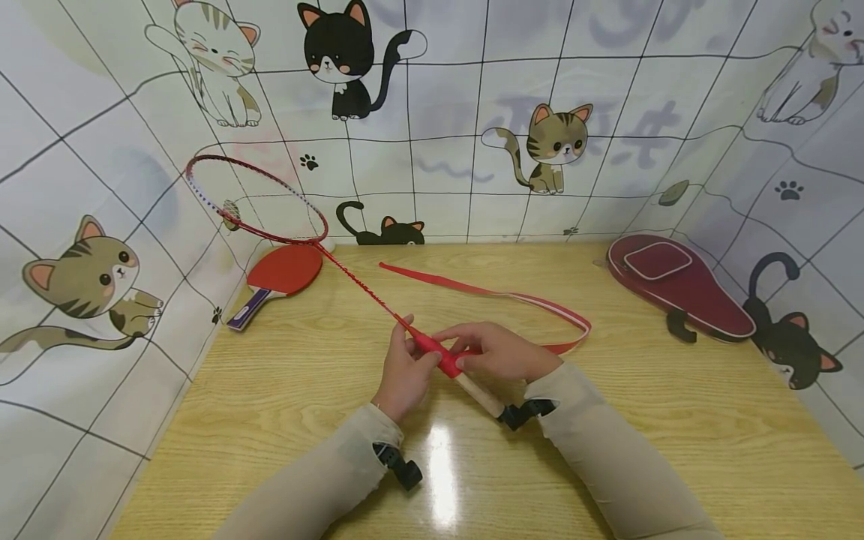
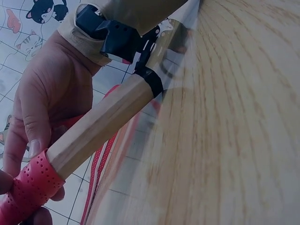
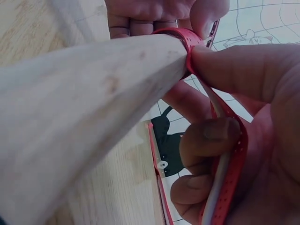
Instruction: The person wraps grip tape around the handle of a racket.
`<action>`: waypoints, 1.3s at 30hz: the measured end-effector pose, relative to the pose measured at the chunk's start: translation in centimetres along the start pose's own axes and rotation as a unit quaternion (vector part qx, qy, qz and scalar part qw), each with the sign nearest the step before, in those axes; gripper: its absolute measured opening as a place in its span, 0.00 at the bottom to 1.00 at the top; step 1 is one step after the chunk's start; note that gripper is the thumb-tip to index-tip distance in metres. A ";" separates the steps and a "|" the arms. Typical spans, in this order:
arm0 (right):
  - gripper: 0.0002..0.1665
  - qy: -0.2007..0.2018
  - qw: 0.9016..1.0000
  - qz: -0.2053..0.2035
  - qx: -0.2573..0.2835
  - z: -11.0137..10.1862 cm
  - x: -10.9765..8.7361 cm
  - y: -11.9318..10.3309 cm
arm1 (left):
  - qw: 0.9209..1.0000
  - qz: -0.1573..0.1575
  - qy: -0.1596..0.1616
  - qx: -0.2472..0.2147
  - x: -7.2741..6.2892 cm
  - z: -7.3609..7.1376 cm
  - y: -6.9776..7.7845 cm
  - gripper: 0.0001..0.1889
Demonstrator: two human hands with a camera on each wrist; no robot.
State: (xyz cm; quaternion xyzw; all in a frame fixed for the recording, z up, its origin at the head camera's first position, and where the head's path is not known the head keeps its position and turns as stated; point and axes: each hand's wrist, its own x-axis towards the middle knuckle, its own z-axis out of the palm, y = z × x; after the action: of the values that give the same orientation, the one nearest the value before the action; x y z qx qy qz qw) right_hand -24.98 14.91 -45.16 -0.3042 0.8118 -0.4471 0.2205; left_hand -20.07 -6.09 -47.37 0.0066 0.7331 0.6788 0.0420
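Both hands' fingers gripped: the left hand (image 1: 405, 376) held the racket handle (image 2: 99, 125), the right hand (image 1: 505, 352) pinched red tape (image 3: 237, 171), and any lettering on the paddle handle (image 1: 248, 310) was illegibly small.

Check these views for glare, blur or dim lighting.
Head view: a white glare streak on the table; left wrist view: dimmer, muted light over the wooden handle; right wrist view: that handle's near end looks soft, sharper toward the red tape.

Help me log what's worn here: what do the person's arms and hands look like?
The left sleeve and right sleeve are long and plain beige, each with a small black device near its end. The left hand and right hand wear no gloves.
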 end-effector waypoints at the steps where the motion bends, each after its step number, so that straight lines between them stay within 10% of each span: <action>1: 0.35 0.005 1.000 0.000 -0.005 0.0 0.0 0.0 | 1.000 -0.001 0.000 0.003 0.0 0.0 0.0 0.42; 13: 0.31 0.033 0.998 -0.007 -0.043 0.2 0.1 -0.2 | 0.998 0.000 0.005 0.058 0.0 -0.1 -0.2 0.44; 39: 0.35 -0.016 1.000 -0.002 0.011 0.0 0.1 0.4 | 1.000 -0.001 -0.005 0.012 0.2 0.1 -0.2 0.41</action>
State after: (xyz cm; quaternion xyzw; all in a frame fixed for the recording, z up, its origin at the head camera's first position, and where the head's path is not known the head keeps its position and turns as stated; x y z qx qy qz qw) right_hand -25.22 15.01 -45.48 -0.3105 0.8025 -0.4517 0.2356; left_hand -20.21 -6.03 -47.62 0.0100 0.7409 0.6700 0.0466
